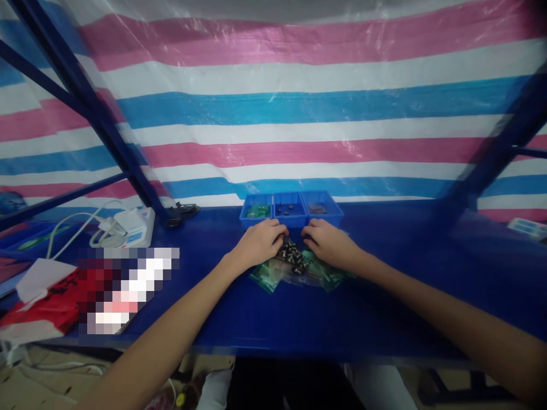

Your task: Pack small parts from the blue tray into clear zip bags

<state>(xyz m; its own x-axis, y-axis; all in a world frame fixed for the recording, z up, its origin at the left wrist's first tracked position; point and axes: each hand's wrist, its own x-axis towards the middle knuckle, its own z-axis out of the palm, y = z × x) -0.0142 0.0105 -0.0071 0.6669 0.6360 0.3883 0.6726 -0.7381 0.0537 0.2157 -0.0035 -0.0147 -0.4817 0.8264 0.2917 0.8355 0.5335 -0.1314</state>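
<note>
A pile of small black and metallic parts (pixel 294 256) lies on the blue table, heaped on and among clear and green plastic bags (pixel 267 277). My left hand (pixel 262 239) is at the pile's left edge, its fingers curled down and closed toward the parts. Facing it from the right, my right hand (pixel 327 239) has bent fingers close to the heap and the green bags. Whatever either hand pinches is too small or hidden to name. Just behind the hands stands a blue three-compartment tray (pixel 292 221), with green pieces on the left, a few dark parts in the middle and brownish pieces on the right.
A white power strip (pixel 145 228) with cables stands at the left, near a red package (pixel 55 302) and a blurred-out item. Blue metal posts (pixel 128 154) rise at both sides. Striped sheeting (pixel 299 108) hangs behind the table (pixel 384 319). A small pale box (pixel 527 228) is far right.
</note>
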